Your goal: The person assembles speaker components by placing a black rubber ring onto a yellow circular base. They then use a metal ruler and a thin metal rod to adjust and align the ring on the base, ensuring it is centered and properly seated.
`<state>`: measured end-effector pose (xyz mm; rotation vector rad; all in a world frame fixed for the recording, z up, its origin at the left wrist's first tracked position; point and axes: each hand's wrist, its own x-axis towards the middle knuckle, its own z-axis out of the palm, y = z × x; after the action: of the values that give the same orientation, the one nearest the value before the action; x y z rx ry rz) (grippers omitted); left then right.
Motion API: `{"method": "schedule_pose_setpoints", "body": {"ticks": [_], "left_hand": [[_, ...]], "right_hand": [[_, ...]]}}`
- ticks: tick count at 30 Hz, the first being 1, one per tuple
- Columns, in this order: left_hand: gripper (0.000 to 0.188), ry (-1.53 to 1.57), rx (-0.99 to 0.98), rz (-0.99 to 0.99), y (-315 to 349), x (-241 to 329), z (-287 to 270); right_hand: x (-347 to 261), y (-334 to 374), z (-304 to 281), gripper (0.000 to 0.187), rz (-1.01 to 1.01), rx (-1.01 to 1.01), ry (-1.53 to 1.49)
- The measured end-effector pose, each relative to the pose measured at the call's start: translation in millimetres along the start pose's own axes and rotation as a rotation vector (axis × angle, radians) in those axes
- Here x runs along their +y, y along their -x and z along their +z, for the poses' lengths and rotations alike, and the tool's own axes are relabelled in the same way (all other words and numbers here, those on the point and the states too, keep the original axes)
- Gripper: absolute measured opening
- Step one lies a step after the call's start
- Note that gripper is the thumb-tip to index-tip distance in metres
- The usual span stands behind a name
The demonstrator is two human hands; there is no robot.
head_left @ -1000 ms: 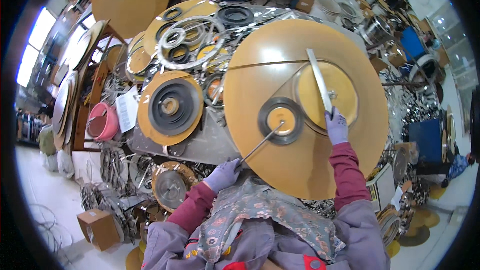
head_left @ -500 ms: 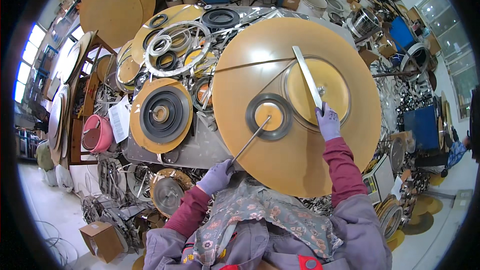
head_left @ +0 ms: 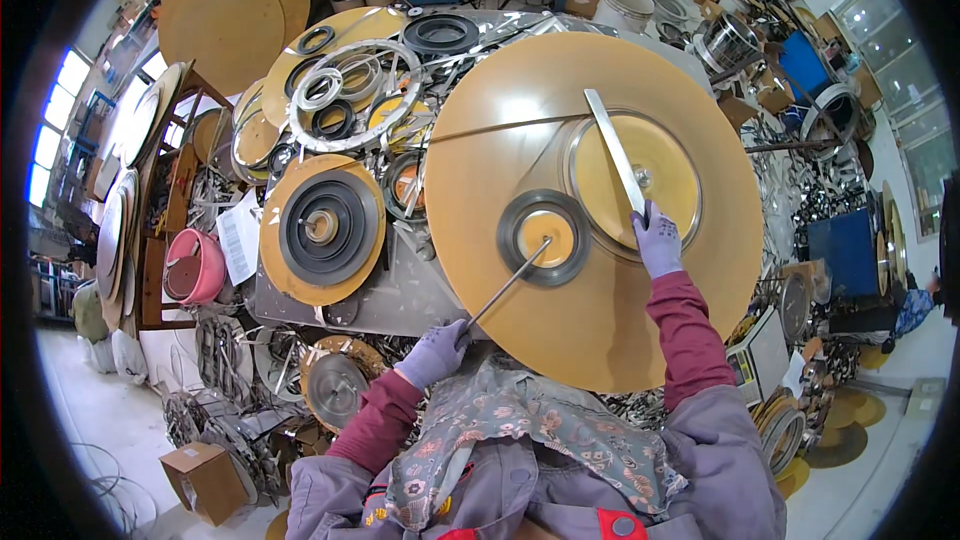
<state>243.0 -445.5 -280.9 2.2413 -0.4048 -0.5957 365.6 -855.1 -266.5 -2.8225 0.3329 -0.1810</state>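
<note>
My left hand, in a pale purple glove, is closed on the end of a thin metal rod. The rod's far tip rests at the middle of a dark grey coiled ring with a tan centre. My right hand, gloved alike, grips a flat metal bar. That bar slants away across a round tan plate edged by a thin metallic ring. Both round pieces lie on a large tan disc. A dark thin strip runs over the disc from its left edge toward the plate.
Left of the disc, a grey table carries a smaller tan disc with dark nested rings and a pile of white and black rings. A pink bucket stands further left. Metal scrap heaps up on the right.
The dark grey ring and the rod's tip have shifted slightly to the right and nearer. My left hand has moved a little; my right hand and the flat bar are nearly unchanged.
</note>
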Motion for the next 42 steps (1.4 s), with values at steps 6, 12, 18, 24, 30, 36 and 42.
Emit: {"method": "schedule_pose_setpoints", "body": {"ticks": [6, 12, 18, 24, 30, 36, 42], "left_hand": [[0.014, -0.011, -0.022, -0.057, 0.5, 8.6, -9.8], [0.013, 0.003, -0.033, -0.048, -0.7, 8.9, -10.5], [0.012, 0.030, -0.021, -0.014, 1.5, 2.3, -3.6], [0.014, 0.006, -0.005, -0.056, 0.8, 4.2, -3.3], [0.013, 0.007, -0.009, -0.103, -1.8, 4.6, -10.9], [0.014, 0.004, -0.044, -0.062, -1.2, 3.5, -9.1], [0.013, 0.011, -0.009, -0.056, 1.9, 7.5, -8.5]], "right_hand": [[-0.8, 0.0, -2.0, 0.041, 0.043, -0.043, -0.012], [3.2, -1.2, 2.9, 0.043, 0.005, -0.022, -0.009], [5.5, 1.2, 5.2, 0.043, -0.021, 0.020, -0.003], [-0.4, -0.5, 0.8, 0.044, -0.007, -0.027, 0.006], [-6.3, -2.9, -5.9, 0.040, 0.026, -0.099, 0.011], [-8.3, -0.4, -8.4, 0.038, 0.012, -0.063, 0.020], [-6.6, 1.1, -8.3, 0.037, -0.011, -0.030, 0.008]]}}
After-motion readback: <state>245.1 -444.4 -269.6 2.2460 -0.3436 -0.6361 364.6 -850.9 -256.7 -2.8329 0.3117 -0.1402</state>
